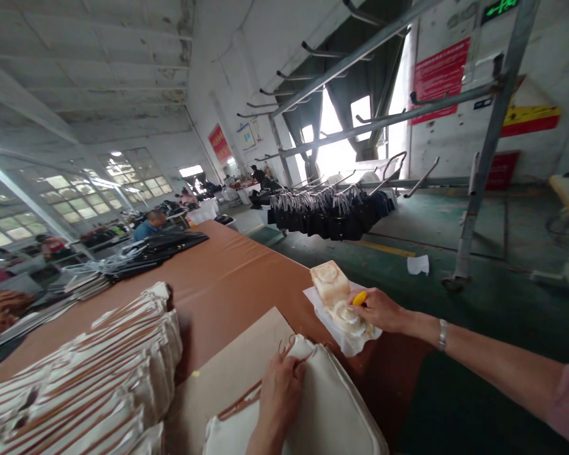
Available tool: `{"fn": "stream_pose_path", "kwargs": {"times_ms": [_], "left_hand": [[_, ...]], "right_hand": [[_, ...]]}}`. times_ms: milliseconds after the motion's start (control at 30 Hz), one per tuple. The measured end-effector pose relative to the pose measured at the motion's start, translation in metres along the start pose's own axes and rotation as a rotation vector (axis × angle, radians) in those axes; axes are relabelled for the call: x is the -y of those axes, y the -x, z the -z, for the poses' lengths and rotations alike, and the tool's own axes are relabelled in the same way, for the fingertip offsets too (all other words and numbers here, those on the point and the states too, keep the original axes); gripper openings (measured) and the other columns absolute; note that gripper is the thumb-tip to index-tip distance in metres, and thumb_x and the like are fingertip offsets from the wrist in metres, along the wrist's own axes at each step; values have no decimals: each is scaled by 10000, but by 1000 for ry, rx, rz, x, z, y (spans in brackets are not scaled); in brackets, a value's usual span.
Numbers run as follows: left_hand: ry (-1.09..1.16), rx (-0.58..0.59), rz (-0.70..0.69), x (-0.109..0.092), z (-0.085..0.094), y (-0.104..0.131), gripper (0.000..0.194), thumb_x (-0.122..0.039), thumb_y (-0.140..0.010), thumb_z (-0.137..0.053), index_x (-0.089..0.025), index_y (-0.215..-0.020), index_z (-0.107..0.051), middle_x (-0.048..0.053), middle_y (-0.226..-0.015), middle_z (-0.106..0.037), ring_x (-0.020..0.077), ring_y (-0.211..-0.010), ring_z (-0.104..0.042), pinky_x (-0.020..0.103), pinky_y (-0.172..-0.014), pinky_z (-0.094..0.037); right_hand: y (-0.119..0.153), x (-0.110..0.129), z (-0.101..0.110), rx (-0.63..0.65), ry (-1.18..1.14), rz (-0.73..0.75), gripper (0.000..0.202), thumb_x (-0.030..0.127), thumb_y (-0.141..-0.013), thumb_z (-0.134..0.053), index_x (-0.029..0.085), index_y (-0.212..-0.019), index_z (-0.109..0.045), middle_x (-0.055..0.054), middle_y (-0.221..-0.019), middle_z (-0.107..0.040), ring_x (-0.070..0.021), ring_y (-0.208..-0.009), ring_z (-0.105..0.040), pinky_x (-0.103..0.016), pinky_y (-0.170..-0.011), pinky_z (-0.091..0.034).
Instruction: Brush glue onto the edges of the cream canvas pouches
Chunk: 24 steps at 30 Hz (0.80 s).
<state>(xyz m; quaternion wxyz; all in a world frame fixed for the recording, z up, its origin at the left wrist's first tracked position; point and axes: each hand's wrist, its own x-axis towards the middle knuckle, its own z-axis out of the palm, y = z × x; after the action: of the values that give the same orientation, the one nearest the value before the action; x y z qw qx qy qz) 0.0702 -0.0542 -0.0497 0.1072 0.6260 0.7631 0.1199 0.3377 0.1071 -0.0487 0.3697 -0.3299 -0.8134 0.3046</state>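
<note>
My right hand (379,309) is closed on a small tool with a yellow handle (359,298). The tool's working end is down in a whitish paste (353,322), so its kind cannot be made out. That paste lies in an opened plastic container (329,281) resting on a white sheet (348,346) at the table's right edge. With fingers curled, my left hand (281,385) grips the upper edge of a cream bag piece (334,398) with brown trim and loose thread ends. Beneath this piece is a beige board (237,360).
A long row of stacked cream bag pieces (99,379) fills the left of the brown-covered table (227,265). Dark pieces (171,249) lie farther back. Beyond the right edge stands a metal rack (486,145) hung with black items (332,218). A person (149,226) sits in the distance.
</note>
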Motion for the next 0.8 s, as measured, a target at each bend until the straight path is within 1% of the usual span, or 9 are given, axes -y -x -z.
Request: {"fn": "stream_pose_path", "kwargs": {"times_ms": [67,167,300,367,500,567,667,733,800], "left_hand": [[40,20,-12,-1,4,-3,260,-333,-877,-484,-221,-870,-719,91,-982,-661,247,-950,-612,320,-814,-424],[106,47,-39,-1,11,-2,210,-293,-856,-510,-227,-836,-709,57,-963,-649,213,-908,-614,281,-782,-423],[227,26,-13,1,23,6,194,-278,-850,-512,-212,-794,-686,39,-894,-650,196,-820,-609,268,-739,-413],[307,63,36,0,30,12,212,-323,-853,-523,-219,-816,-704,27,-842,-663,202,-779,-611,272,-706,-408],[506,175,88,-7,42,22,286,-430,-843,-556,-219,-874,-748,13,-801,-679,214,-787,-616,263,-683,-404],[590,153,68,-10,45,28,307,-442,-830,-575,-189,-858,-747,17,-785,-653,207,-779,-595,259,-685,-400],[628,62,20,-12,45,37,335,-475,-823,-583,-173,-825,-729,12,-755,-581,179,-713,-542,253,-648,-377],[606,1,-1,-12,44,42,316,-469,-823,-587,-178,-802,-708,15,-763,-576,179,-710,-538,257,-654,-377],[587,-12,-4,-13,43,45,288,-447,-833,-580,-183,-800,-689,27,-774,-609,195,-741,-560,270,-688,-396]], "right_hand": [[1,-3,5,18,-6,13,199,320,-878,-565,193,-875,-718,-51,-864,-715,-227,-801,-643,-303,-776,-495],[11,-3,12,69,-5,58,194,319,-903,-561,206,-926,-717,-63,-964,-706,-236,-901,-627,-330,-857,-475],[30,5,22,175,-8,128,159,307,-893,-595,230,-918,-732,-54,-892,-691,-224,-861,-620,-330,-850,-469],[35,10,26,172,-18,131,177,317,-910,-580,226,-933,-729,-59,-882,-682,-214,-843,-617,-316,-828,-475],[33,7,23,29,-40,47,223,357,-930,-543,203,-959,-703,-71,-935,-673,-217,-865,-620,-312,-812,-485],[33,0,18,-52,-47,-23,236,377,-923,-539,195,-912,-689,-62,-904,-672,-216,-821,-624,-310,-766,-491],[40,-6,15,-155,-53,-132,263,412,-910,-548,186,-831,-657,-35,-756,-637,-191,-655,-592,-288,-611,-464],[46,-1,16,-218,-59,-191,285,436,-926,-529,182,-852,-634,-15,-676,-586,-166,-564,-538,-271,-528,-421],[51,13,16,-262,-174,-253,297,457,-945,-510,181,-898,-609,6,-627,-529,-142,-504,-474,-253,-468,-371]]}}
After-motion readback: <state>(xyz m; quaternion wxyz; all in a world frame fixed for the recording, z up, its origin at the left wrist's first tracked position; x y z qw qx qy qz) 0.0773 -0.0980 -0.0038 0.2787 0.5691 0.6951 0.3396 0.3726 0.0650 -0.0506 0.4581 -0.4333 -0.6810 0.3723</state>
